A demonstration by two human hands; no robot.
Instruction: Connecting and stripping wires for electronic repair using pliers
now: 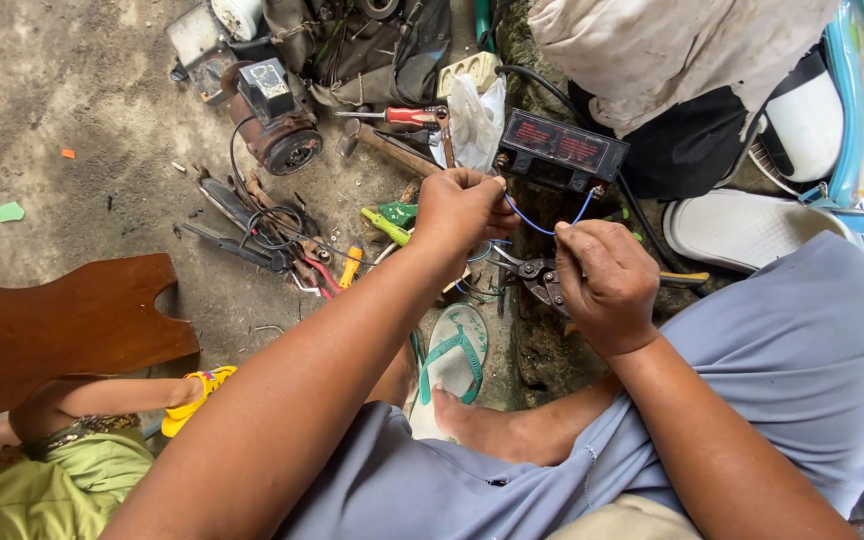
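Head view, looking down: a seated person in grey shorts is working over a cluttered concrete floor. Far left, a brown wooden board (pixel 62 325) is lying flat, with a child's arm and a yellow sandal (pixel 195 397) showing just below it. Further right, a rusty small motor (pixel 282 130), black pliers (pixel 242 248) and a red-handled screwdriver (pixel 402 116) are lying scattered among loose wires.

At centre, the left hand (pixel 462 210) is pinching one end of a thin blue wire (pixel 542 226), fingers closed together on it just beside the terminal of a small black battery (pixel 560 152). The right hand (pixel 604 285) is gripping the wire's other end, fingertips clamped tight, so the wire is sagging in a shallow curve between the two hands, right in front of the battery.

The wire is looking light and limp, likely slippery in its sheath, and best held close to the ends. The battery appears denser, better held by its case.

Its top is carrying a dark rectangular label with red print. Behind it a clear plastic bag (pixel 477 120) is slumping; cutters (pixel 537 272) are resting under the right hand, and a white slipper (pixel 742 230) is lying at far right.
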